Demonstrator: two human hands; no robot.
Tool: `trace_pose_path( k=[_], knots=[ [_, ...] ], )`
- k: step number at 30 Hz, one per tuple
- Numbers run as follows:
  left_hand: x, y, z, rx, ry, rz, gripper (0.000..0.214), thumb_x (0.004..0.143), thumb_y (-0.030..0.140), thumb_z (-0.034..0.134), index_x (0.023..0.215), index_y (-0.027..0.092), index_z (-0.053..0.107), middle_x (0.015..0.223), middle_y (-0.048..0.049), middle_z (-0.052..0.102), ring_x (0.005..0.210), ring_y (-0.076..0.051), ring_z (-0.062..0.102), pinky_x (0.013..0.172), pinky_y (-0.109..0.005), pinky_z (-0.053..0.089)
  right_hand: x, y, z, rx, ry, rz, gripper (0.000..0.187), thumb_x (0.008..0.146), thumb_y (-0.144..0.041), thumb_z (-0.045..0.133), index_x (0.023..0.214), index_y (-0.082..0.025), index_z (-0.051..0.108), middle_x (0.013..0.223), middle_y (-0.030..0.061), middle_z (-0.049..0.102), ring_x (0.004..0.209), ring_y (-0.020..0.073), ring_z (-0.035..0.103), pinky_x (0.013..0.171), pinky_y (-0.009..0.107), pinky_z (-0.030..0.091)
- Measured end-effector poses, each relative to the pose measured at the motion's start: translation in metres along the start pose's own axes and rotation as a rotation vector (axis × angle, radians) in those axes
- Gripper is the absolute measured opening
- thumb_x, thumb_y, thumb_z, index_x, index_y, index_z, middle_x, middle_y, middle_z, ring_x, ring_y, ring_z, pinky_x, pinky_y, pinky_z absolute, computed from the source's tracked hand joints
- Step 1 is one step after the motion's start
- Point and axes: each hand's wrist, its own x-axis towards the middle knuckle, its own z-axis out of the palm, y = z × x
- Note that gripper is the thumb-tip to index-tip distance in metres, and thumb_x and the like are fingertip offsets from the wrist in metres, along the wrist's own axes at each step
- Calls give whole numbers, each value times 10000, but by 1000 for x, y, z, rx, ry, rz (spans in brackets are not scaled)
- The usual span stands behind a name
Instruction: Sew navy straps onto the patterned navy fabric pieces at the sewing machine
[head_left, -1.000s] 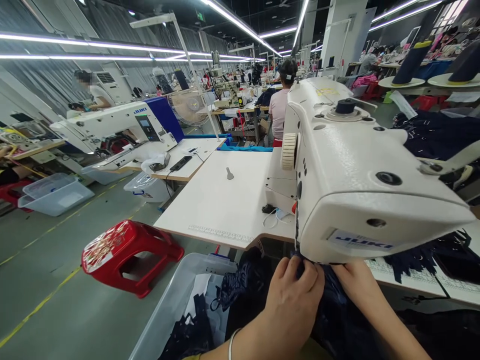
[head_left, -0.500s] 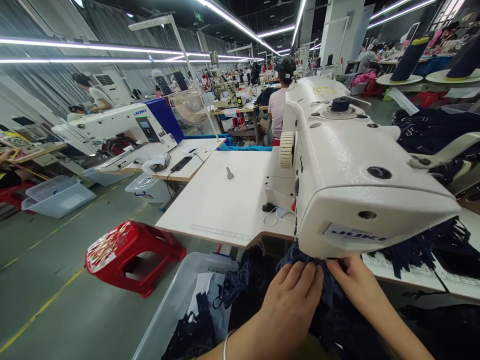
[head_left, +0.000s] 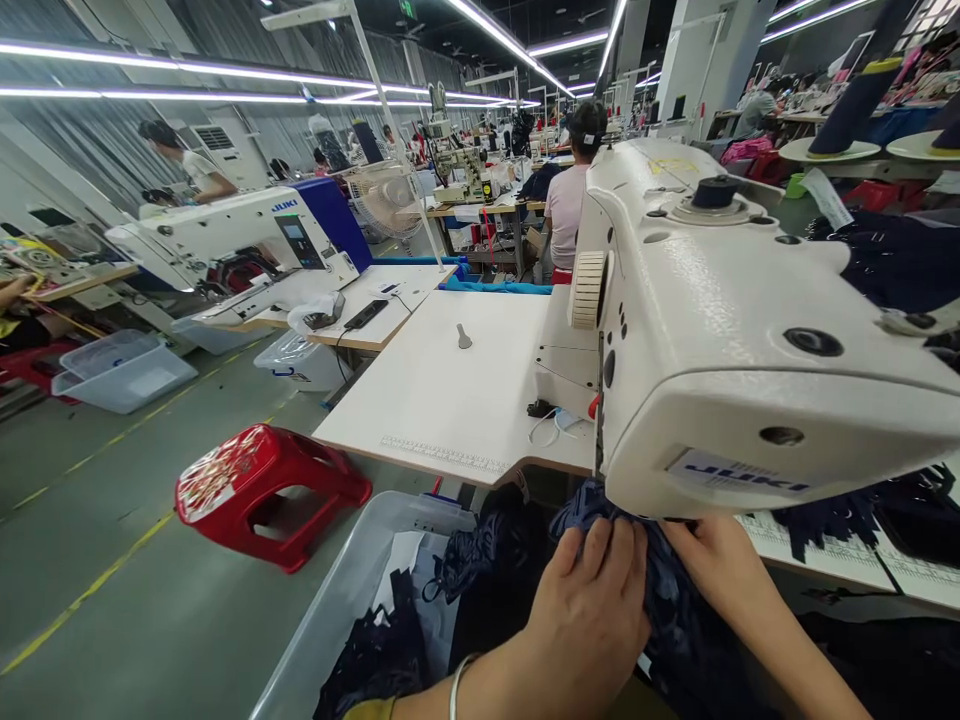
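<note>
A white JUKI sewing machine fills the right side, its head hanging over my fingers. My left hand, wearing a bracelet, has its fingers curled closed over a bunch of navy fabric strips just left of the machine's needle end. On the other side, my right hand pinches the same navy bundle; its fingertips are partly hidden beneath the machine head. The needle and the spot being worked are out of sight. More navy strips lie bunched to the left of my left hand.
A clear plastic bin with navy pieces stands at lower left, beside a red stool. The white machine table carries a small grey metal piece. Another JUKI machine stands farther left. A person in pink sits ahead.
The view has shifted slightly, so the sewing machine appears larger and farther right. Both hands keep their grip on the navy strips, with only slight movement of the left fingers.
</note>
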Motion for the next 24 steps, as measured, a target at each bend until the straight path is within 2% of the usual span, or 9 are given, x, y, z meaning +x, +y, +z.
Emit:
trace_pose_path(
  k=[2,5,8,12,16,18,21,24],
  knots=[
    [0,1,1,0,5,-5,449,976,326,364,1352,137,521,1325,-30,571,1179,-203,443,988,-346,290,0,-2,-1,1,-3,3,351,850,-406,484,562,-252,614,387,11,488,563,249,606,534,290,447],
    [1,2,2,3,10,-11,450,970,334,381,1343,132,529,1320,-30,574,1169,-205,451,980,-345,296,0,-6,-1,27,-1,23,323,854,-422,479,702,-222,683,558,44,645,661,261,655,558,282,465],
    [2,2,2,2,17,-11,447,967,322,383,1337,123,535,1301,-33,587,1151,-208,459,972,-345,300,0,-5,-1,41,-22,36,313,856,-412,474,758,-208,691,650,57,690,682,257,663,562,273,465],
    [3,1,1,-3,17,-10,445,970,320,372,1335,126,538,1303,-32,585,1144,-211,461,970,-344,303,-1,-3,0,26,-41,41,346,854,-406,464,623,-222,643,498,35,604,625,247,637,578,275,466],
    [1,2,1,-10,13,-12,452,968,322,373,1343,121,528,1319,-42,572,1157,-217,460,973,-340,312,-1,-6,1,35,-32,40,309,825,-419,457,640,-218,604,554,38,611,618,235,614,562,269,441],
    [1,2,1,-1,22,-21,457,965,317,377,1342,106,526,1315,-56,573,1163,-224,459,983,-340,309,-1,-7,1,12,-13,73,316,795,-454,458,580,-229,516,486,14,516,523,205,542,486,261,372],
    [1,1,1,6,32,-23,459,959,317,386,1336,99,529,1301,-60,579,1153,-227,465,983,-341,312,-1,-5,3,5,-44,137,367,768,-493,457,509,-256,350,407,-47,272,407,142,350,422,260,226],
    [1,-1,0,5,30,-14,466,955,317,389,1339,91,523,1294,-66,581,1146,-234,468,979,-345,317,-1,0,5,44,-80,167,379,761,-474,474,504,-259,298,420,-64,210,401,118,285,423,261,186]
  ],
)
